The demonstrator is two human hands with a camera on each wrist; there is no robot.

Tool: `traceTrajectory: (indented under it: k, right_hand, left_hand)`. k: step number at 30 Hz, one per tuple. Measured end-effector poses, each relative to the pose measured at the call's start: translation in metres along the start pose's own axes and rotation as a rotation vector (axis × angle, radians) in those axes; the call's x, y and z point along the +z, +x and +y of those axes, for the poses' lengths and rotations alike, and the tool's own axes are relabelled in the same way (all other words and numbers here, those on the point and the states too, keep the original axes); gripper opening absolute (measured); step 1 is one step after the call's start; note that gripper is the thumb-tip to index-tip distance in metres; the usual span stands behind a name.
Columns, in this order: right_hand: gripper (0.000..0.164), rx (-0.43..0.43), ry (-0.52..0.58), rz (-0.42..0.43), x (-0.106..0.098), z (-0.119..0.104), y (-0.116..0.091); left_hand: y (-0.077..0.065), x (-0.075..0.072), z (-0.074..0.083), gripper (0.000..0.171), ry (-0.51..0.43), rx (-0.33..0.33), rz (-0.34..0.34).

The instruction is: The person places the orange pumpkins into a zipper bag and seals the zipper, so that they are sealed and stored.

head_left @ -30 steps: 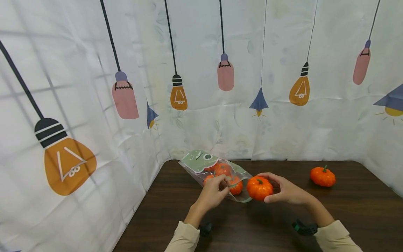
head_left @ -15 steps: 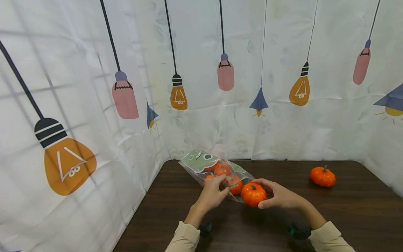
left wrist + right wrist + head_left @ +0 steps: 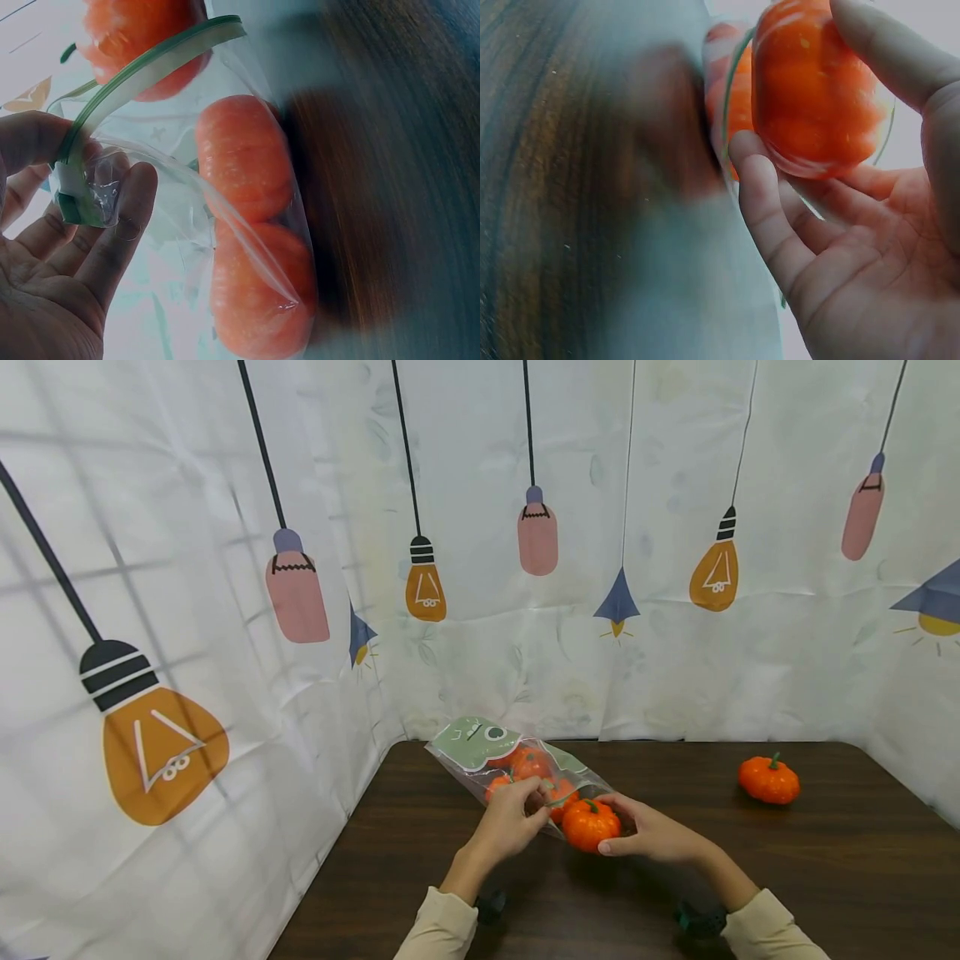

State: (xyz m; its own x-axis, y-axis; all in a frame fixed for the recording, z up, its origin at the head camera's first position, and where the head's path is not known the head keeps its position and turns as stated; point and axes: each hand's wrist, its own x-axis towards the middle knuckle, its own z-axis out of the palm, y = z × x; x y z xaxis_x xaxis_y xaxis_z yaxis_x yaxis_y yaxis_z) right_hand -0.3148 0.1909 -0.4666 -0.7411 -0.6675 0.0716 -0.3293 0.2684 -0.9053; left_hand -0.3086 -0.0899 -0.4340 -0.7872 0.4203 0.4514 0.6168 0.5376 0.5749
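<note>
A clear zip bag (image 3: 476, 745) with a green printed top lies on the table, several orange toy pumpkins (image 3: 531, 763) inside it. My left hand (image 3: 510, 818) pinches the bag's mouth by its green zip edge (image 3: 142, 71), lifting it apart. Between the thumb and fingers of my right hand (image 3: 652, 835) is another small orange pumpkin (image 3: 591, 827) with a green stem. In the right wrist view this held pumpkin (image 3: 817, 90) sits at the bag's opening, the green rim curving behind it. Two bagged pumpkins (image 3: 247, 157) show through the plastic in the left wrist view.
One more orange pumpkin (image 3: 768, 779) rests on the dark wooden table (image 3: 847, 860) at the back right. Behind and to the left hangs a white curtain (image 3: 480, 660) printed with lamps, close to the table's edges.
My right hand has moved left and slightly down with its pumpkin, from beside the bag to its mouth. The left hand has stayed in place, pinching the bag's edge.
</note>
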Motion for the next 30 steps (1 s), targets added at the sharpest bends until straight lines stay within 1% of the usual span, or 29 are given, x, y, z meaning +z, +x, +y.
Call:
traceTrajectory:
  k: [8,14,23,30]
  right_hand:
    - [0.071,0.065,-0.089,0.070,0.008,0.000,0.003]
    - [0.073,0.108,-0.092,0.100,0.015,-0.002,0.008]
    - [0.079,0.173,-0.149,0.216,0.024,-0.005,0.019]
    - [0.085,0.201,-0.171,0.278,0.032,-0.006,0.028]
  left_hand:
    - [-0.001,0.000,0.003,0.013,0.008,0.004,-0.020]
    - [-0.001,-0.001,0.004,0.012,-0.007,0.001,-0.040]
    - [-0.001,-0.001,0.005,0.009,-0.018,0.018,-0.050]
    - [-0.001,-0.003,0.007,0.012,-0.015,0.015,-0.052]
